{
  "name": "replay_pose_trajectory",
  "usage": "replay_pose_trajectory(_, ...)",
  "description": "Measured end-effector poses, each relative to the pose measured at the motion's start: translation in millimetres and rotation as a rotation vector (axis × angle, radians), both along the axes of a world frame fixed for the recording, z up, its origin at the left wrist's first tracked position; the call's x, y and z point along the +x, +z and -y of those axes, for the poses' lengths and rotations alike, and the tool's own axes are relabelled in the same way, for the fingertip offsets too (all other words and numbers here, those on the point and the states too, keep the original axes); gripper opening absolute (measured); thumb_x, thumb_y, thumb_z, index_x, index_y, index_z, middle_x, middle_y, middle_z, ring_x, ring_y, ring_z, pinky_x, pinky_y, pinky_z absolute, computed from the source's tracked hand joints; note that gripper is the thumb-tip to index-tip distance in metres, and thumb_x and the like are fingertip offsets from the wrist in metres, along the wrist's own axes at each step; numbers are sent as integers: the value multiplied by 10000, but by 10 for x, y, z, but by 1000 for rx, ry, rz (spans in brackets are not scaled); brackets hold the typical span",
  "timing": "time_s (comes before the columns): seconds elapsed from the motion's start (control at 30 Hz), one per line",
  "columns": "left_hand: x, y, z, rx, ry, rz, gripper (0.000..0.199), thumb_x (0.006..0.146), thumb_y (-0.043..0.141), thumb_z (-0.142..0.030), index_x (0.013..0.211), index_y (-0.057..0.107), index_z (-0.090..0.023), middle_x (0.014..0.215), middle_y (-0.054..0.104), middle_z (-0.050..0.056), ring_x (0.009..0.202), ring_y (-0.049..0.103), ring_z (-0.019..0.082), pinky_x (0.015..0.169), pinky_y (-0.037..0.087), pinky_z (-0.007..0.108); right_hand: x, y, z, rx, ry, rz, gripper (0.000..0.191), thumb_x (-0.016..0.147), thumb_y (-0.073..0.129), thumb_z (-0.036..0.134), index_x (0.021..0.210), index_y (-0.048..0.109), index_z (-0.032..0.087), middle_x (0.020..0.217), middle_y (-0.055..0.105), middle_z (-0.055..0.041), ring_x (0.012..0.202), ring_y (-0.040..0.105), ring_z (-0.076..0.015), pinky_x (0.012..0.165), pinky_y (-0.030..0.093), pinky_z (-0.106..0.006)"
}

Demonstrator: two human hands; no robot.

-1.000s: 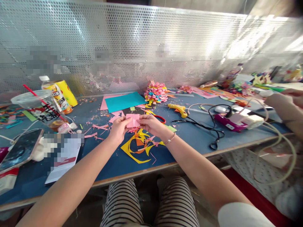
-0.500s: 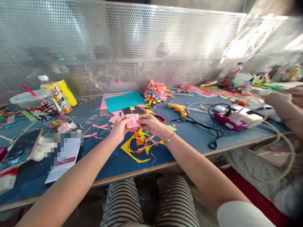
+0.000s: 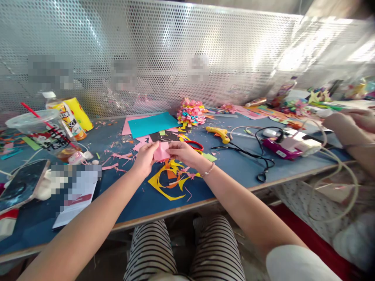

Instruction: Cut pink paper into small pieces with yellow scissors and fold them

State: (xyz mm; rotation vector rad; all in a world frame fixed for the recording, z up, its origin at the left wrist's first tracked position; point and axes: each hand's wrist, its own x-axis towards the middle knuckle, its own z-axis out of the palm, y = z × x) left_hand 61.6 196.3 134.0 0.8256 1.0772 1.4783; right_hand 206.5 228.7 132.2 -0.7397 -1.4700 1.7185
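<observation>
Yellow offcut (image 3: 154,182): flat on the desk (image 3: 129,208), near its edge.
Left hand (image 3: 145,158), right hand (image 3: 186,153): pinching the pink paper (image 3: 161,151) between them, apparently for steadiness.
Glue gun (image 3: 222,135): further right, seemingly within reach.
Paper ball (image 3: 191,112): near the perforated panel (image 3: 158,54), presumably out of the way.

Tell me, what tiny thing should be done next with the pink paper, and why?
Maybe gently press the pink paper flatter with the right grip while the left grip steadies it. Each one pinches a side of the paper, and it looks bent rather than flat.
</observation>
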Motion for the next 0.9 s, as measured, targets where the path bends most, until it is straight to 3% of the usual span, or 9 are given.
replay_pose_trajectory(0.17,16,-14,24,45,-62,-82,275,560,726,-266,783,628,-138,733,656,30,643,604,131,612,493,263,-6,-19,-25,-8,-22,-44,155,611,705,229,705,618,141,693,600,5,611,546,-63,594,455,-188)
replay_pose_trajectory(0.37,17,-1,44,24,-137,-27,234,578,720,-231,789,667,-147,756,674,35,662,611,133,625,500,260,-3,-17,-23,-17,-18,-71,167,606,716,214,732,629,147,671,593,16,598,542,-56,585,456,-173)
replay_pose_trajectory(0.57,20,25,46,8,-189,89,232,572,701,-166,800,663,-141,753,673,29,649,603,116,613,491,234,21,-18,-47,-125,-4,-134,163,583,710,141,712,610,151,645,593,33,567,550,-47,568,460,-156)
replay_pose_trajectory(0.77,21,11,57,44,-208,18,295,521,720,-140,800,622,-136,777,654,22,690,603,119,636,489,235,44,9,-49,-289,15,-156,143,603,640,71,687,559,154,587,570,44,536,553,-54,537,459,-153)
replay_pose_trajectory(0.9,22,-15,50,42,-185,-63,329,509,731,-154,813,607,-144,766,638,11,687,597,121,633,482,240,47,17,-50,-310,50,-130,157,633,621,56,745,558,146,642,592,23,576,570,-63,563,469,-162)
